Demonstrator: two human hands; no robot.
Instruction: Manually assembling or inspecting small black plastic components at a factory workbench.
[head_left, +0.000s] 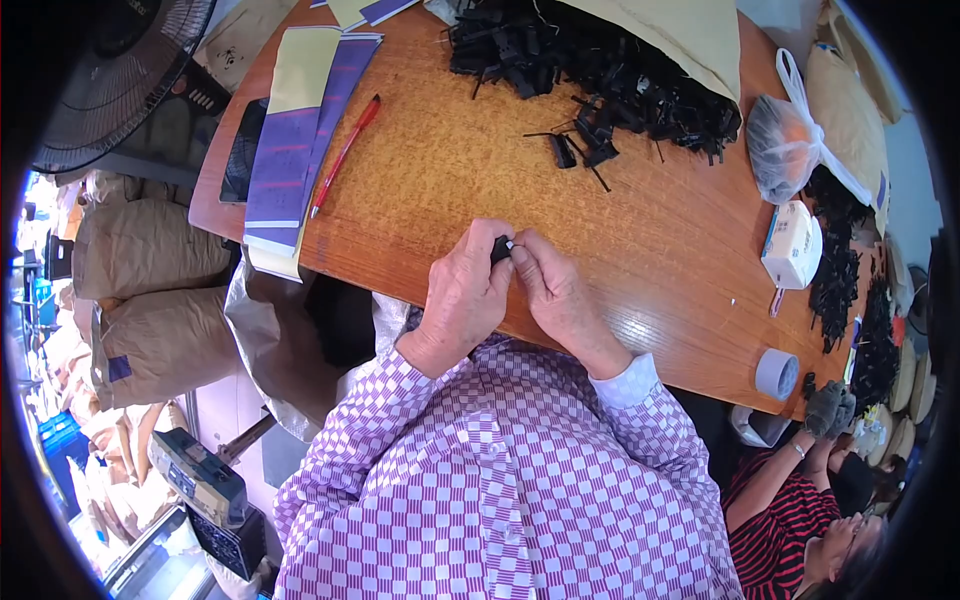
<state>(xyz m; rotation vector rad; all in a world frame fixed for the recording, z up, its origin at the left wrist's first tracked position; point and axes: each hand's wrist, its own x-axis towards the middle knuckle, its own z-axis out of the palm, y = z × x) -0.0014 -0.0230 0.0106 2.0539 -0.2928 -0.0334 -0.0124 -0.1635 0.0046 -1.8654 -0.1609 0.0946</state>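
Close to the table's near edge, my left hand (464,283) is closed around a small black plastic part (501,248). My right hand (553,290) meets it from the other side, thumb and forefinger pinched at the part's end, where a tiny pale spot shows. Whether the right fingers grip the black part or a smaller piece is hidden. Farther off, a heap of similar black plastic parts (600,75) spills from a large brown paper sack (680,30). A few loose parts (585,145) lie on the near side of the heap.
Purple-and-yellow paper strips (290,150), a red pen (346,155) and a dark phone (243,150) lie left on the wooden table (430,190). To the right are a knotted plastic bag (785,150), a tissue pack (792,245) and a tape roll (777,374). A gloved co-worker (790,500) sits beyond.
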